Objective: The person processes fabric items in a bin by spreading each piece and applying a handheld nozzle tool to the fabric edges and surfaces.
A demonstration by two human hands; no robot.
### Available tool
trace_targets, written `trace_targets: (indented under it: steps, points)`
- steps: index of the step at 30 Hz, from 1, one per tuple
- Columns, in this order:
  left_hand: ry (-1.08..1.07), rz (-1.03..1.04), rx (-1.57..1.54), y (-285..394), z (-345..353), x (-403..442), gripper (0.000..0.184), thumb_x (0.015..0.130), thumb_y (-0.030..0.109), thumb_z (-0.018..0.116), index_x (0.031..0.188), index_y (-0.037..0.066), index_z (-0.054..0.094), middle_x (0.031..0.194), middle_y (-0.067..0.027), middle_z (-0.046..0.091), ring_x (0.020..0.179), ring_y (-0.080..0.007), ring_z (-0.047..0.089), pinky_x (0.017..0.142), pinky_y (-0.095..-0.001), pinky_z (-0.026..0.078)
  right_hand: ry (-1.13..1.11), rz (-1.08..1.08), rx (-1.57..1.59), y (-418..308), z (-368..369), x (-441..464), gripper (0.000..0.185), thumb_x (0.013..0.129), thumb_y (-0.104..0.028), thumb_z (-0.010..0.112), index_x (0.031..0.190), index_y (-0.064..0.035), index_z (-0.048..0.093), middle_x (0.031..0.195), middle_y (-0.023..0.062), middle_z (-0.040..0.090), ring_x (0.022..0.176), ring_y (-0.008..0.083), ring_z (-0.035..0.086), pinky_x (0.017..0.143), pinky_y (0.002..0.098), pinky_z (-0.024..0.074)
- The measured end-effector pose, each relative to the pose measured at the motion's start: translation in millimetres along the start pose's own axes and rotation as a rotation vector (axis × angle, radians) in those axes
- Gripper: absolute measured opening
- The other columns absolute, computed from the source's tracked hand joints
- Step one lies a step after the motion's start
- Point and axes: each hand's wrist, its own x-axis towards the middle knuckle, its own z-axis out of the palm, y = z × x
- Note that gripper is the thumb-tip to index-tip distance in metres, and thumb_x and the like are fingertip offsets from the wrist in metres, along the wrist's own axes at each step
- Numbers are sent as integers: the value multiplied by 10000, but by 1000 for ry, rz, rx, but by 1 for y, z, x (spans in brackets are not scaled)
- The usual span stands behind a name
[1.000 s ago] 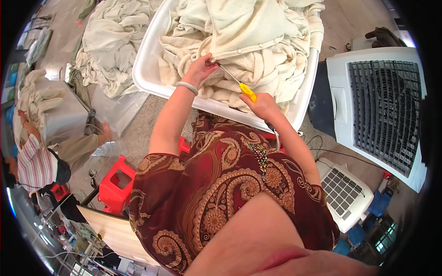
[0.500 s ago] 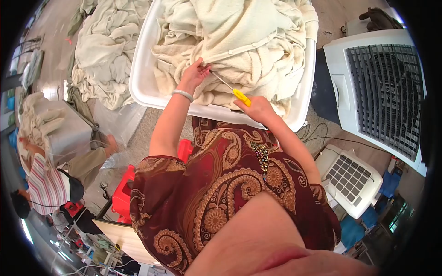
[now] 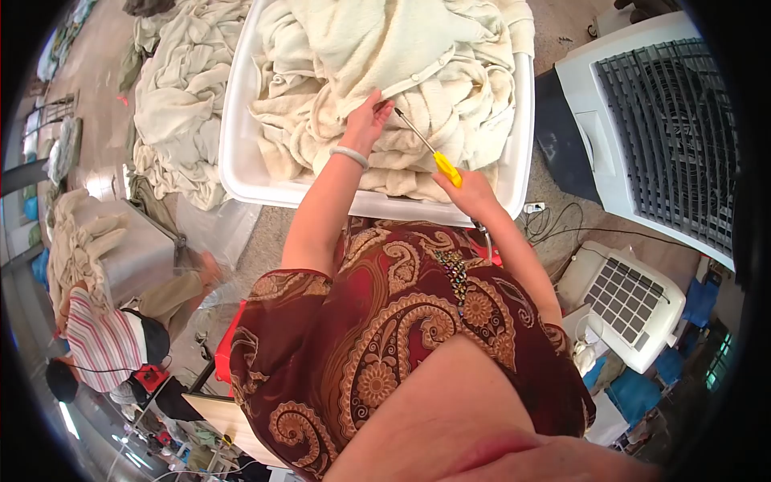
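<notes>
In the white tub (image 3: 514,173) lies a heap of cream knit garments, the uppermost a cardigan (image 3: 377,44) with a pale button band running across it. My left hand (image 3: 369,124), with a light bangle on its wrist, is closed on the lower end of that band. My right hand (image 3: 472,195) grips the yellow handle of a screwdriver (image 3: 447,169). Its thin metal shaft slants up and left, and the dark tip is close to my left fingertips, just below the button band.
More cream garments (image 3: 185,104) are piled on the floor left of the tub. A large air cooler (image 3: 574,136) stands at the right, near a smaller white unit (image 3: 622,301) and cables. At the far left a person in a striped shirt (image 3: 104,333) handles garments over a box.
My left hand has shifted right and up along with the band's edge. The screwdriver has moved right and its tip slightly up. The whole view has turned a little.
</notes>
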Motion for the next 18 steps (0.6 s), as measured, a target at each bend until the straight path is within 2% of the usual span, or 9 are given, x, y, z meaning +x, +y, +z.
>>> trace_targets:
  steps: [2,5,10,18]
  points:
    - [44,-13,74,2,5,3,247,818,148,557,991,-2,465,929,-182,528,813,-250,565,580,-236,510,-1,-11,-15,1,-1,4,564,781,-538,430,796,-3,606,666,222,571,677,372,555,629,421,423]
    - [116,-56,15,11,6,0,244,832,156,532,1006,0,463,915,-188,539,828,-266,562,592,-252,501,-12,-15,-89,2,-1,13,559,784,-536,424,753,-9,604,669,218,573,688,375,554,636,429,424]
    - [-83,-83,-22,16,-8,-3,255,845,196,508,1017,10,476,976,-178,533,863,-302,546,677,-317,470,-23,-48,-97,-13,-4,21,579,783,-554,402,734,-15,606,671,213,575,689,375,553,632,430,428]
    - [-93,-98,-48,26,-13,-7,274,845,194,504,1045,11,470,1001,-156,532,883,-288,543,657,-303,449,-57,-12,-173,-22,2,29,636,775,-591,375,666,-9,608,653,209,573,677,366,556,618,424,430]
